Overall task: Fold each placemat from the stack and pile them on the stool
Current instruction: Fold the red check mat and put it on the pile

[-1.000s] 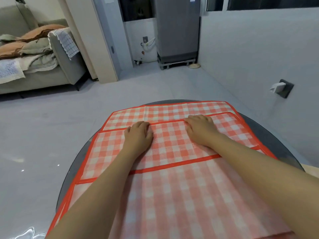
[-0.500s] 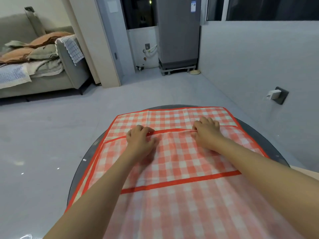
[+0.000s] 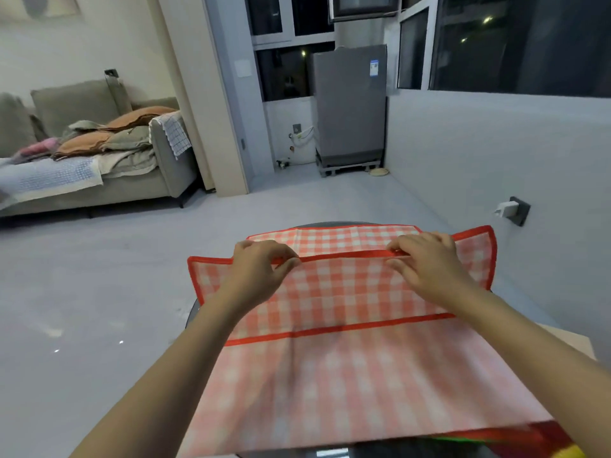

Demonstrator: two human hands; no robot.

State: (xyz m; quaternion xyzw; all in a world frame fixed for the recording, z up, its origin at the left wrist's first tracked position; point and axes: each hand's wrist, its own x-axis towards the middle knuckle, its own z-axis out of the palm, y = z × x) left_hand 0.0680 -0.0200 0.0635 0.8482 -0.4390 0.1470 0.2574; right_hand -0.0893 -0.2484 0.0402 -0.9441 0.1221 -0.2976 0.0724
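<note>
While the red-and-white checked placemat (image 3: 344, 292) is lifted by its far red-bound edge off the checked placemats (image 3: 334, 238) beneath, that edge is pinched by the left hand (image 3: 261, 272) and the right hand (image 3: 426, 266), set well apart. The mat is judged light, thin and limp, so it is best taken along the binding near the corners. Under the stack a dark round table (image 3: 195, 312) is glimpsed; a grey sofa (image 3: 165, 166) and a refrigerator (image 3: 350, 104) stand well beyond, and no stool can be made out.

Dim indoor light, dark windows, wide-angle edge bending, blurred foreground.
</note>
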